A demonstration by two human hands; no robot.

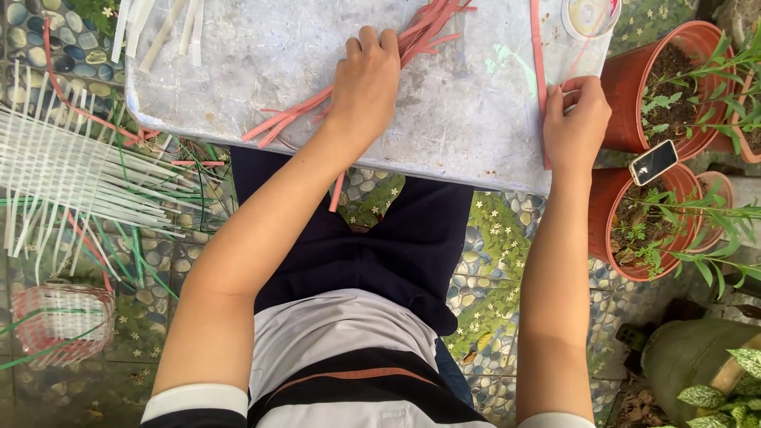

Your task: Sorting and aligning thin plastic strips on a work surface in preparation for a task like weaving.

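At the far left of the frame a half-woven white mat (55, 170) lies on the tiled ground with a small woven basket (63, 321) below it, set aside within reach. In the upper middle, the left hand (366, 79) presses down with curled fingers on a bundle of pink strips (317, 111), pinning them flat on the scratched white board (476, 103). At the upper right, the right hand (577, 123) pinches a single pink strip (539, 63) against the board's edge, beside two terracotta pots (626, 87).
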